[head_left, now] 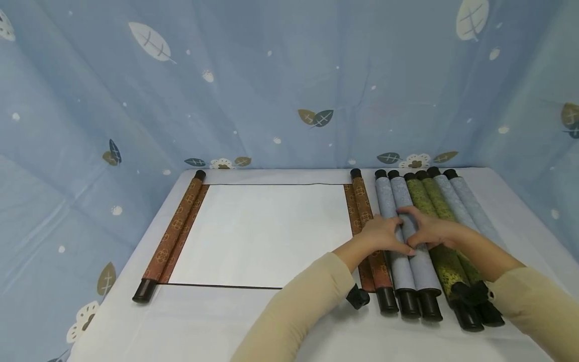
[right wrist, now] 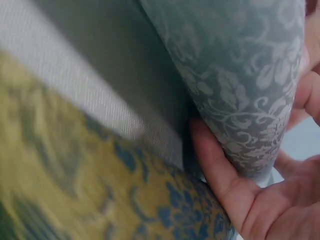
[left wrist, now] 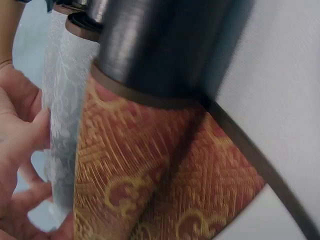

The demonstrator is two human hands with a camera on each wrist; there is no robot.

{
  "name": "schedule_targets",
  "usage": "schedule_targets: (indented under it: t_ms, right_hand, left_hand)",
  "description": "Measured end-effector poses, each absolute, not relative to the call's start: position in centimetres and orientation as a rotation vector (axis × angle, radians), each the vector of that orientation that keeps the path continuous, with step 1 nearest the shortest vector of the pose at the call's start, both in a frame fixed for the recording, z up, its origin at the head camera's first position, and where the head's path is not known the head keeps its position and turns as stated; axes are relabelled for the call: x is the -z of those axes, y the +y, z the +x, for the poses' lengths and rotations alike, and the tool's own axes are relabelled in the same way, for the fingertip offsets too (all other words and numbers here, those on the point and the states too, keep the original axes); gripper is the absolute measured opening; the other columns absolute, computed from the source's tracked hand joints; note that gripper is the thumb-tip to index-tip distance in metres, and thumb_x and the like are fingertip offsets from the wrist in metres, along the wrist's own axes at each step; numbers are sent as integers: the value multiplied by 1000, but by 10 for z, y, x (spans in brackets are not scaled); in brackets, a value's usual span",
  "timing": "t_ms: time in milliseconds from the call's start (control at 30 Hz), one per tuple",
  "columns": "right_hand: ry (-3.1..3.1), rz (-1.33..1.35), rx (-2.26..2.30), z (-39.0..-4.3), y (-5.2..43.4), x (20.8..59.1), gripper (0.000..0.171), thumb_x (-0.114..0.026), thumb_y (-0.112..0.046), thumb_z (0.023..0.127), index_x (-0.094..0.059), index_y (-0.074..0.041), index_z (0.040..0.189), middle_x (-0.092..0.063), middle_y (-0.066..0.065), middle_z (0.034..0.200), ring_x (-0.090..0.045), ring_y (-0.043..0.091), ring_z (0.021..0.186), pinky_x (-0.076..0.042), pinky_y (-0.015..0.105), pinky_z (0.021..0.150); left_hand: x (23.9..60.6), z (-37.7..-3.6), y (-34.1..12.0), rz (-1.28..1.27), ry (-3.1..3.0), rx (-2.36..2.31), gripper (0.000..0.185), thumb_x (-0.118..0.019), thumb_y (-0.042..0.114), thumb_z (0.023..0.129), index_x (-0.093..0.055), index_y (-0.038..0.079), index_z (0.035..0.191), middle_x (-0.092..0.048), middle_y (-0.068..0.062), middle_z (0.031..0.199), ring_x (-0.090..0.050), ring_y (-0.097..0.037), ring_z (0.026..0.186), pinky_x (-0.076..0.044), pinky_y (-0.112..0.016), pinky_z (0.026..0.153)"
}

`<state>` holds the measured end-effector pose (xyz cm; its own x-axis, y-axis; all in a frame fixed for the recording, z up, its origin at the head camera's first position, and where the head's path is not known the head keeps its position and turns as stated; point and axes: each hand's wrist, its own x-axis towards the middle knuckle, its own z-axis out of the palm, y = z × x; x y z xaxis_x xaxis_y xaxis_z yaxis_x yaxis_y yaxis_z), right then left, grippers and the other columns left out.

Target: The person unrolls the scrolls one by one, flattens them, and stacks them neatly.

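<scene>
A pale blue scroll (head_left: 402,269), its two rollers side by side with black end knobs, lies on the white table. My left hand (head_left: 380,234) grips the left roller, thumb and fingers around it. On the other roller, my right hand (head_left: 429,230) curls its thumb and fingers around the patterned cloth (right wrist: 245,95). The two thumbs nearly meet between the rollers. In the left wrist view, the reddish-brown roller (left wrist: 125,165) of an unrolled scroll stands beside the pale blue one. Some fingertips are hidden behind the rollers.
The unrolled scroll's blank white sheet (head_left: 271,231) spreads to the left, ending at a brown roller (head_left: 174,229). Right of the hands lie a green-gold scroll (head_left: 445,261) and another pale blue scroll (head_left: 470,206). A blue leaf-print curtain (head_left: 271,100) hangs behind.
</scene>
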<state>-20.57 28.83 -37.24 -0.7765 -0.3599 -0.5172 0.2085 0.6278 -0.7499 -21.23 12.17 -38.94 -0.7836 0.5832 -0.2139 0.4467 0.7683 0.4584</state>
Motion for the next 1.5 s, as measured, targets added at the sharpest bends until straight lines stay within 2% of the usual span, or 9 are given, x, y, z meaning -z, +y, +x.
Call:
schedule_targets:
  t_ms: [67, 133, 400, 633, 767, 933, 1067, 1167, 1500]
  right_hand:
    - [2164, -95, 1188, -204, 290, 374, 104, -68, -2, 74, 5, -3, 149, 16, 38, 143, -41, 47, 108, -47, 48, 73]
    - [2130, -66, 1258, -202, 291, 376, 106, -70, -1, 73, 5, -5, 149, 15, 36, 143, -42, 47, 110, -48, 49, 76]
    - [2030, -72, 1432, -198, 294, 381, 106, -69, 2, 76, 5, -8, 151, 15, 35, 141, -50, 19, 74, -46, 36, 65]
    - [2090, -79, 1378, -192, 301, 376, 107, -71, -1, 77, 5, -11, 151, 28, 36, 143, -46, 38, 103, -47, 43, 73]
    - [2084, -69, 1434, -186, 304, 369, 105, -69, 0, 78, 5, -11, 151, 20, 39, 142, -48, 20, 73, -45, 36, 63]
    - [2058, -81, 1501, -181, 305, 361, 103, -66, -1, 81, 7, -16, 151, 11, 40, 140, -42, 12, 57, -45, 34, 59]
    - [2083, -127, 1501, -177, 303, 358, 105, -67, -3, 81, 9, -22, 152, 10, 43, 141, -54, 23, 80, -49, 40, 67]
    - [2102, -167, 1507, -174, 301, 354, 107, -66, -5, 81, 11, -29, 151, 15, 41, 144, -48, 40, 106, -49, 45, 72]
    - [2188, -291, 1587, -165, 275, 344, 100, -62, -6, 84, 6, -30, 151, 8, 30, 148, -37, 46, 115, -46, 45, 76]
  left_hand:
    - [391, -212, 123, 735, 2647, -648, 75, -75, 55, 72, -48, 30, 138, -56, 5, 131, -52, -16, 117, -46, -23, 81]
    - [392, -211, 123, 672, 2659, -755, 72, -79, 51, 69, -53, 31, 133, -59, 7, 126, -55, -15, 113, -46, -22, 76]
    - [396, -207, 112, 467, 2460, -1115, 74, -85, 37, 67, -53, 31, 133, -45, -3, 141, -44, -22, 128, -47, -30, 87]
    - [396, -208, 108, 520, 2358, -1244, 73, -83, 31, 72, -50, 27, 137, -47, 6, 141, -46, -15, 127, -46, -30, 90]
    - [395, -208, 111, 578, 2318, -1323, 74, -82, 31, 73, -48, 29, 138, -42, 5, 144, -42, -14, 129, -45, -31, 92]
    - [396, -204, 113, 606, 2271, -1404, 71, -81, 32, 74, -49, 34, 137, -20, -11, 153, -28, -18, 137, -43, -32, 94]
    - [396, -204, 107, 654, 2223, -1439, 71, -81, 30, 75, -48, 34, 137, -26, -6, 152, -32, -14, 135, -42, -31, 95]
    - [394, -203, 101, 700, 2183, -1479, 72, -80, 29, 75, -47, 34, 138, -31, 0, 150, -36, -10, 132, -41, -29, 96]
    - [380, -193, 81, 660, 2177, -1520, 69, -80, 31, 75, -47, 45, 134, -26, -7, 141, -35, -9, 111, -41, -29, 83]
